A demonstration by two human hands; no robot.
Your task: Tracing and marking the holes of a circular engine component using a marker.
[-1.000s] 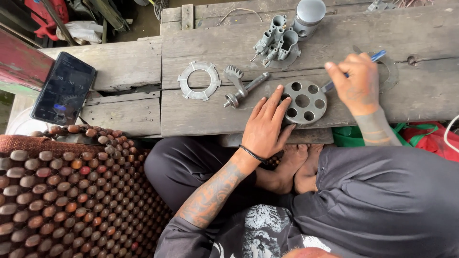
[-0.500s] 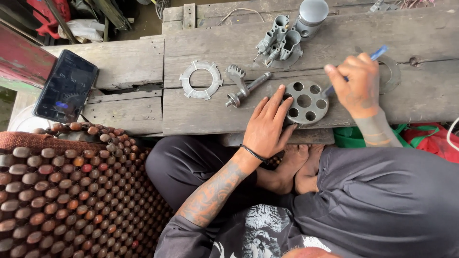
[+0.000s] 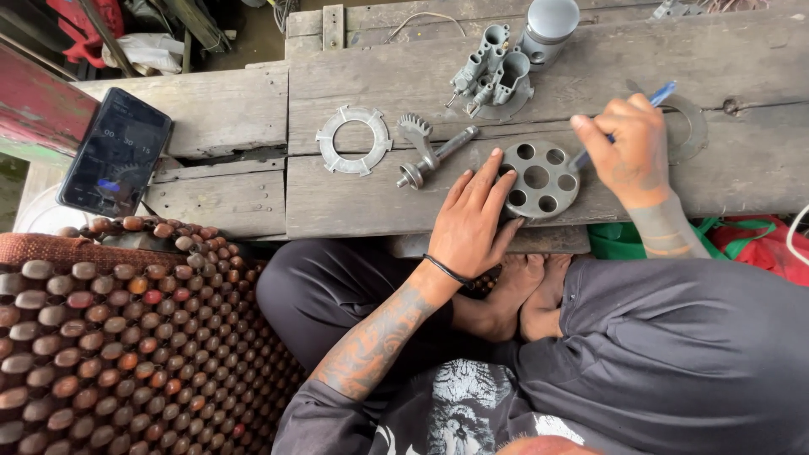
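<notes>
1. Nearest: crossed legs in dark trousers, bare feet tucked under the bench edge. Beaded seat mat (image 3: 109,337) at the person's left.
2. Left hand (image 3: 476,221) lies flat on the wooden bench (image 3: 354,206), fingers spread and released, gripping nothing. Fingertips touch the left rim of the round metal disc (image 3: 538,179), pinning it.
3. The disc lies flat near the bench's front edge: one centre hole ringed by smaller holes. No long axis; it sits just right of the left fingertips and just left of the right hand.
4. Right hand (image 3: 628,147) is clenched on a blue-handled tool (image 3: 661,91). Handle sticks out up-right past the knuckles; the working end slants down-left to the disc's right rim. Tool axis runs upper-right to lower-left.
5. Both hands are at the disc. Left is on it; right reaches it only through the tool.
6. Further left on the bench: notched flat ring (image 3: 354,139), and a small toothed shaft (image 3: 430,152) lying diagonally, well apart from the hands.
7. Far edge: grey cast housing (image 3: 493,74) with a grey cylinder (image 3: 548,25) just beside it.
8. Far left: phone (image 3: 114,153) lying screen up.
</notes>
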